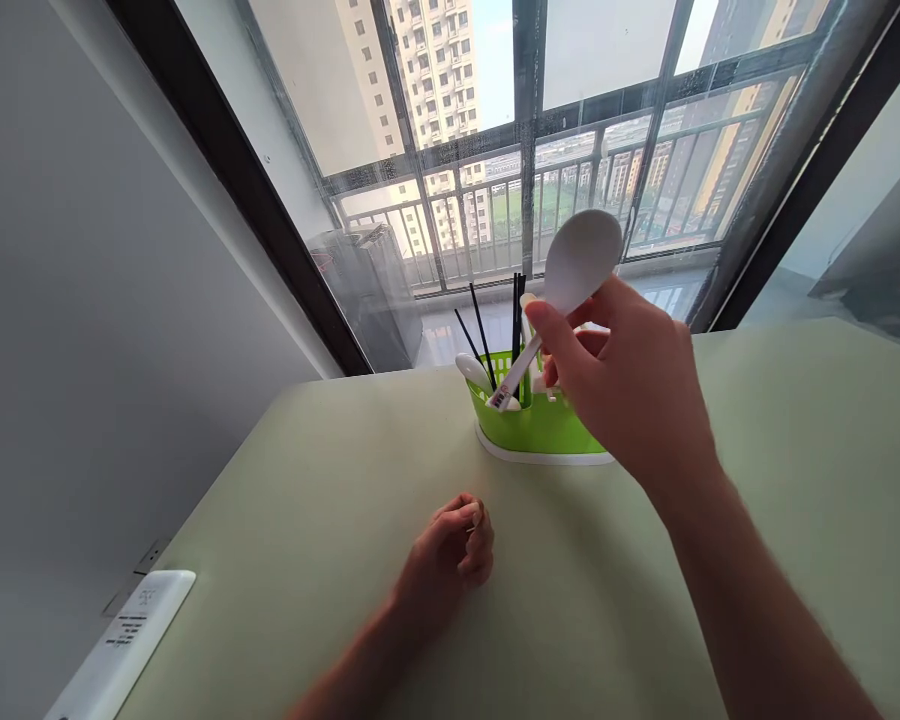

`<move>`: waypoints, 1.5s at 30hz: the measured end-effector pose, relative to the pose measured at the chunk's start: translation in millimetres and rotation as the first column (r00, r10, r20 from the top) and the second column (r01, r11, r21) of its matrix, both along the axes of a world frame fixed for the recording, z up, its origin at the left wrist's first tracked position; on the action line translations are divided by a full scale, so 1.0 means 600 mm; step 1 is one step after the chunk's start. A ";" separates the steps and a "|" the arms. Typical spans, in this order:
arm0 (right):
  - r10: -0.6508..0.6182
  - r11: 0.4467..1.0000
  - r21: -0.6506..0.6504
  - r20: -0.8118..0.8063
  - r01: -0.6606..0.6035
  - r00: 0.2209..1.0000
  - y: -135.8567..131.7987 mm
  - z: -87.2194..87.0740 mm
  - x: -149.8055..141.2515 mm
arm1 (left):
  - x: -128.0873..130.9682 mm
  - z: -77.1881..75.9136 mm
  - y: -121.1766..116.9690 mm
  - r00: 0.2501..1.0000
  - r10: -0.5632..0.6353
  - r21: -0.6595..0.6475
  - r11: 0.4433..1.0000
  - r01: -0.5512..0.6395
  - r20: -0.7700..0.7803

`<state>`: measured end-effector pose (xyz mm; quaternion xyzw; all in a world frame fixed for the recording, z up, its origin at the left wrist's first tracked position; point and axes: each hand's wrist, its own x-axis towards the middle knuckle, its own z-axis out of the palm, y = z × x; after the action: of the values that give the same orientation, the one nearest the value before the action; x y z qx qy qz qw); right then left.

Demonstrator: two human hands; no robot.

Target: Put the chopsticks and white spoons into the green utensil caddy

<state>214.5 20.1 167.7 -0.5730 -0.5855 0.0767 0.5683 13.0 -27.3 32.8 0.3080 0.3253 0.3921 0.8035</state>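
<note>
My right hand (630, 385) is raised over the table and grips a white plastic spoon (570, 280) by its handle, bowl up, handle tip pointing down toward a green utensil holder (532, 425). The holder stands on a white base and contains black chopsticks (484, 335) and other white utensils. My left hand (450, 555) rests on the pale green table (330, 520) in front of the holder, fingers curled in a loose fist with nothing visible in it.
A white power strip (124, 640) lies past the table's left edge by the grey wall. Behind the table is a large window with a black frame and a balcony railing (525, 200) beyond it.
</note>
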 end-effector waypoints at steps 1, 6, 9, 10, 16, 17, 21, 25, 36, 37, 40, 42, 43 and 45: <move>-0.010 1.000 -0.002 0.019 0.010 1.000 0.002 -0.001 0.000 | 0.000 0.000 0.000 1.000 0.001 -0.001 1.000 -0.001 -0.003; -0.103 0.994 -0.022 0.207 0.110 0.973 0.009 -0.011 -0.002 | -0.001 -0.001 -0.002 1.000 -0.004 0.012 1.000 0.005 -0.010; -0.163 0.983 -0.023 0.355 0.183 0.921 0.015 -0.023 -0.008 | -0.001 -0.003 -0.001 1.000 -0.005 0.018 1.000 0.005 -0.004; -0.174 0.980 -0.025 0.388 0.199 0.905 0.017 -0.028 -0.010 | -0.001 -0.003 -0.001 1.000 -0.006 0.020 1.000 0.006 -0.002; -0.160 0.980 -0.038 0.448 0.198 0.880 0.023 -0.050 -0.031 | 0.000 -0.006 -0.003 1.000 -0.010 0.032 0.999 0.010 0.000; -0.148 0.981 -0.046 0.460 0.190 0.875 0.023 -0.052 -0.034 | 0.000 -0.007 -0.003 1.000 -0.010 0.033 0.999 0.010 -0.001; -0.122 0.978 -0.086 0.504 0.190 0.855 0.021 -0.061 -0.049 | 0.001 -0.010 -0.004 1.000 -0.018 0.041 0.999 0.018 0.002; -0.097 0.977 -0.107 0.545 0.183 0.833 0.016 -0.073 -0.069 | 0.003 -0.011 -0.006 1.000 -0.015 0.043 0.999 0.015 -0.003; -0.048 0.993 -0.058 0.596 0.103 0.802 0.012 -0.086 -0.073 | 0.003 -0.017 -0.006 1.000 -0.015 0.083 0.996 0.016 -0.018; -0.043 0.994 -0.059 0.593 0.096 0.804 0.012 -0.085 -0.072 | 0.003 -0.017 -0.006 1.000 -0.013 0.079 0.997 0.015 -0.020; -0.023 0.995 -0.065 0.587 0.075 0.809 0.013 -0.086 -0.070 | 0.004 -0.015 -0.006 1.000 -0.011 0.069 0.998 0.013 -0.022; -0.001 0.994 -0.089 0.583 0.065 0.813 0.013 -0.086 -0.069 | 0.004 -0.013 -0.006 1.000 -0.013 0.072 0.997 0.015 -0.026; 0.010 0.993 -0.100 0.581 0.059 0.814 0.013 -0.086 -0.068 | 0.004 -0.012 -0.006 0.999 -0.014 0.076 0.997 0.016 -0.030; 0.024 0.993 -0.107 0.579 0.047 0.815 0.010 -0.083 -0.067 | 0.004 -0.011 -0.006 0.999 -0.014 0.086 0.996 0.017 -0.037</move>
<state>174.6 26.3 117.9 -0.6047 -0.7216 -0.0705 0.3296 15.2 -31.0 26.0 0.3519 0.3203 0.3938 0.7864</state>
